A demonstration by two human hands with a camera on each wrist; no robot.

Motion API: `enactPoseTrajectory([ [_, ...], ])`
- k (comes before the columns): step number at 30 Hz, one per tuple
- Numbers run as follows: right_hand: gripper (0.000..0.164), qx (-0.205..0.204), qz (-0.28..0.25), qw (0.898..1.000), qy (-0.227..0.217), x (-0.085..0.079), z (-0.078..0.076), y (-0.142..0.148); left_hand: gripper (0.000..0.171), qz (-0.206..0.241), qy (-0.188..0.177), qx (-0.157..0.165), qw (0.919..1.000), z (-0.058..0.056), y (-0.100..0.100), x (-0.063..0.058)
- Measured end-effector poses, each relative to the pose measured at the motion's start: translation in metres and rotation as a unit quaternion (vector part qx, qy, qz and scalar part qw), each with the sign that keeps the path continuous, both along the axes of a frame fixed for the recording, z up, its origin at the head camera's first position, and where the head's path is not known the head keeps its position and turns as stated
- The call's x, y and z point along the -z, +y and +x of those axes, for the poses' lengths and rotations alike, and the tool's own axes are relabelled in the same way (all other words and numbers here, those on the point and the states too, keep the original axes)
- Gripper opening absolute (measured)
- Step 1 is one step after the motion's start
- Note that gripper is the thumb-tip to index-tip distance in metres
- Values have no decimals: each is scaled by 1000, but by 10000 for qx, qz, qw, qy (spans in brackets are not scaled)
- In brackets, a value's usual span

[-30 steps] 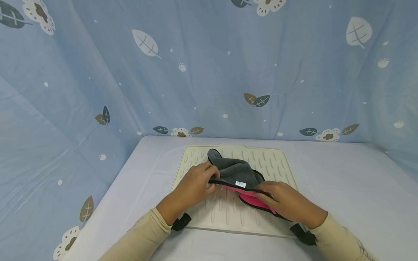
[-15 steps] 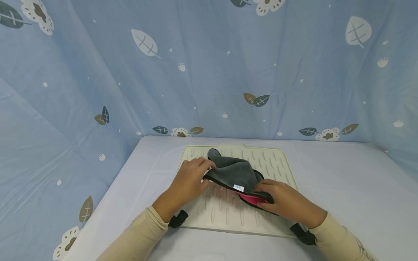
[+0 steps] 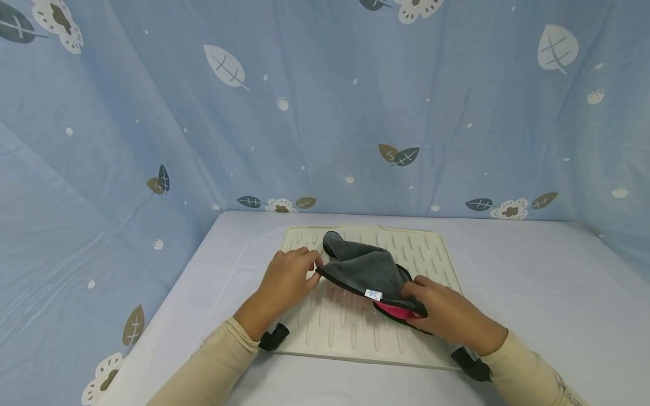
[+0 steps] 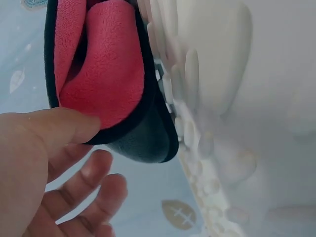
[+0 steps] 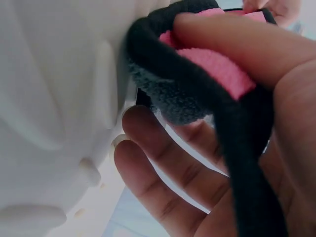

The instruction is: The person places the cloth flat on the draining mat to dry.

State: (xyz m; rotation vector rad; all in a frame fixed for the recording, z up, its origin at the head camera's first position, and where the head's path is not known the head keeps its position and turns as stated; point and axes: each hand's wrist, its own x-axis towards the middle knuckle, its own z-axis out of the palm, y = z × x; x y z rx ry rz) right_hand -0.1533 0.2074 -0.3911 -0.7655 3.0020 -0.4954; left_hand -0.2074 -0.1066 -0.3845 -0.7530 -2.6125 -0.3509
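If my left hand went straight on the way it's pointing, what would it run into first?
Most likely the grey cloth: your left hand pinches its edge, and more of it lies just ahead. The cream mat is underneath; the height above it is hard to judge.

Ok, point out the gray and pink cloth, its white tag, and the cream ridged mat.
Gray and pink cloth (image 3: 369, 273): head view, on its gray side.
White tag (image 3: 373, 295): head view, middle of its face.
Cream ridged mat (image 3: 352, 335): head view, bare surface toward the near edge.
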Motion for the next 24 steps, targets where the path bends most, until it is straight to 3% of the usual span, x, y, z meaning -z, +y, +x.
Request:
enactPoseTrajectory([
  [6,29,112,219,9997,-72,-1,-1,0,14,152,436,20,9989,-1,-3,-1],
  [14,36,517,151,9985,20,-2,-2,1,15,442,970,-131,9942,-1,-4,-7],
  [20,43,700,79,9956,624,-5,-4,6,17,607,1323,-160,9892,-1,-3,-10],
  [24,39,763,-21,9924,962,-7,-6,9,17,736,1513,-90,9857,-1,-3,-12],
])
